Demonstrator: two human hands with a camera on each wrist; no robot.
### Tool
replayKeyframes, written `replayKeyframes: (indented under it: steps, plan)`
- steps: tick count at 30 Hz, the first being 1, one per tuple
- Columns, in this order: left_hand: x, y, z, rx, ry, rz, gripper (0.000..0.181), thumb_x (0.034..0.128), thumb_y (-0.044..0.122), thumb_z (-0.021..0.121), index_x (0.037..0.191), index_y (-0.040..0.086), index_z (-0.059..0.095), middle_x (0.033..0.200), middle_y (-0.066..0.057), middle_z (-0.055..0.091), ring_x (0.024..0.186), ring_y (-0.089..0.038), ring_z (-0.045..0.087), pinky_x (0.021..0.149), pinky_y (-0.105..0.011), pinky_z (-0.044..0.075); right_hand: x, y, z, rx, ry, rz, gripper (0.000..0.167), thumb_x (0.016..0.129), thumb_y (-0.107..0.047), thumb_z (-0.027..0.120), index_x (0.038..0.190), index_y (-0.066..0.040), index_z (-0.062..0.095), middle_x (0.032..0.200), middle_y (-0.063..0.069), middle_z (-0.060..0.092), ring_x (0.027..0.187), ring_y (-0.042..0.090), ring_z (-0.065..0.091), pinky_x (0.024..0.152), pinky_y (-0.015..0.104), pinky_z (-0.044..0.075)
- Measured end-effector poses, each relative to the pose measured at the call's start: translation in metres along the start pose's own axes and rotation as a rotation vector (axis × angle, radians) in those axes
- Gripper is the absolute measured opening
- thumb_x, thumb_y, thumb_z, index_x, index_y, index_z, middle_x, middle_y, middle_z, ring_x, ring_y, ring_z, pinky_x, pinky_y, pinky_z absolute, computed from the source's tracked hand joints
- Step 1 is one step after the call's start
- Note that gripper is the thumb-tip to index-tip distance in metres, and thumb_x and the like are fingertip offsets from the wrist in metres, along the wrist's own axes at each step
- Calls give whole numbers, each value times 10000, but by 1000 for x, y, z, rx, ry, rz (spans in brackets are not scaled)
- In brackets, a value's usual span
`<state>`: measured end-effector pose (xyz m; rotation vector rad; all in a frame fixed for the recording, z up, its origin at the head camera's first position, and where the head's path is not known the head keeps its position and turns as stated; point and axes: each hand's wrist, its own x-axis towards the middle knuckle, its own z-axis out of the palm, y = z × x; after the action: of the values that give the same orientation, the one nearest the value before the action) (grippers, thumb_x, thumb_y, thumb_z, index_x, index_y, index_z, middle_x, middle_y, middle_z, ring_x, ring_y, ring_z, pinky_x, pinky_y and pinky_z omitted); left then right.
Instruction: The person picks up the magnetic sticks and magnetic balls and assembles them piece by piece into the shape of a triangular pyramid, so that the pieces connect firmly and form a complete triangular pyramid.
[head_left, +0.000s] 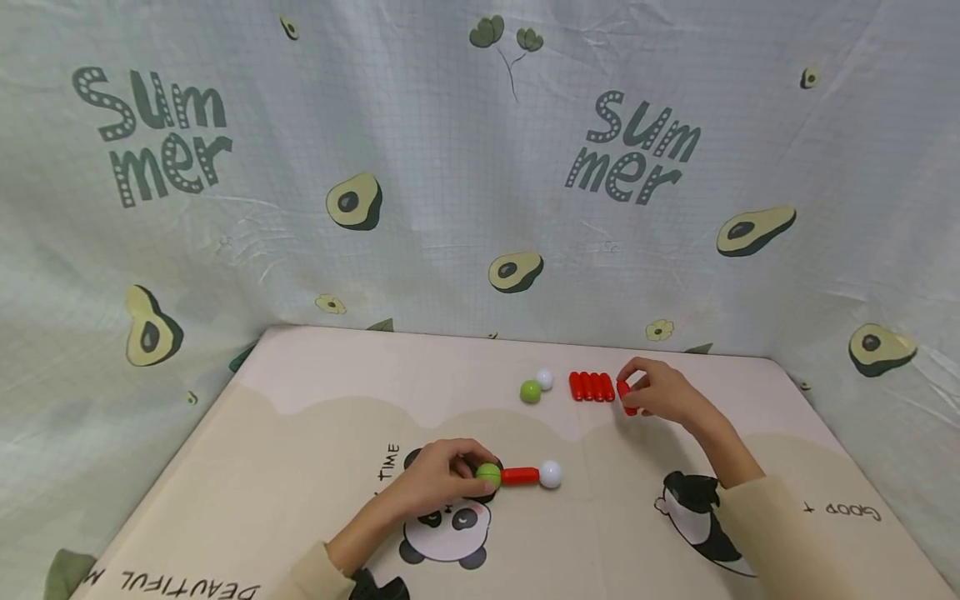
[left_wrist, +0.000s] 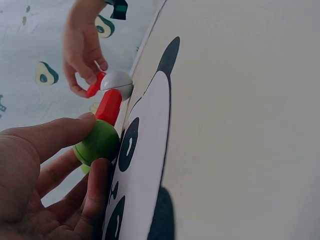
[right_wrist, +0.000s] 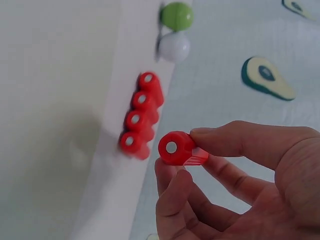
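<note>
My left hand (head_left: 446, 477) pinches a green ball (left_wrist: 97, 142) between thumb and fingers, low over the printed panda. A red rod (head_left: 521, 476) joins that ball to a white ball (head_left: 551, 474) at its right end, making one straight piece. Farther back on the right, my right hand (head_left: 660, 390) holds a separate red rod (right_wrist: 176, 148) by thumb and fingertips. A pale round spot shows on that rod's end in the right wrist view. Just left of this hand, several red rods (head_left: 592, 387) lie side by side in a row.
Left of the row, a loose green ball (head_left: 530, 392) and a loose white ball (head_left: 544, 379) sit close together. The tabletop (head_left: 322, 433) has a printed cover. Behind it hangs a pale curtain (head_left: 435, 167) with avocado prints, meeting the table's back edge.
</note>
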<state>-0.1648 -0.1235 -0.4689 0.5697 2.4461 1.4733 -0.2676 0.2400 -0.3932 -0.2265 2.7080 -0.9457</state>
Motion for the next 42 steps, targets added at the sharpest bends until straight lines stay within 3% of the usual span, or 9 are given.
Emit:
replayKeyframes:
  steps: [12, 16, 28, 42]
  plan:
    - [2, -1, 0, 8, -2, -9, 289, 890, 271, 803, 1160, 178, 763, 1023, 37, 715, 824, -97, 640, 721, -215, 493, -21, -36, 29, 66, -10, -133, 305, 907, -71, 708, 1192, -39, 603, 952, 114, 678, 796, 234, 645, 731, 353, 567]
    - [2, -1, -1, 12, -4, -11, 283, 893, 272, 800, 1160, 183, 762, 1017, 39, 715, 827, -99, 639, 727, -215, 494, -26, -46, 37, 70, -16, -165, 297, 904, -71, 709, 1184, -58, 611, 979, 107, 678, 813, 197, 638, 725, 319, 547]
    - [2, -1, 0, 9, 0, -14, 275, 892, 276, 803, 1152, 196, 764, 1021, 37, 715, 827, -103, 639, 721, -220, 494, -32, -56, 61, 103, -43, -253, 278, 886, -41, 716, 1148, -75, 627, 998, 85, 672, 886, 201, 625, 718, 339, 550]
    - [0, -4, -1, 9, -8, -11, 273, 894, 271, 797, 1154, 196, 764, 1035, 36, 721, 841, -105, 643, 738, -217, 502, -28, -56, 77, 146, -53, -209, 297, 900, -53, 719, 1180, -68, 620, 1024, 92, 677, 915, 202, 626, 720, 296, 549]
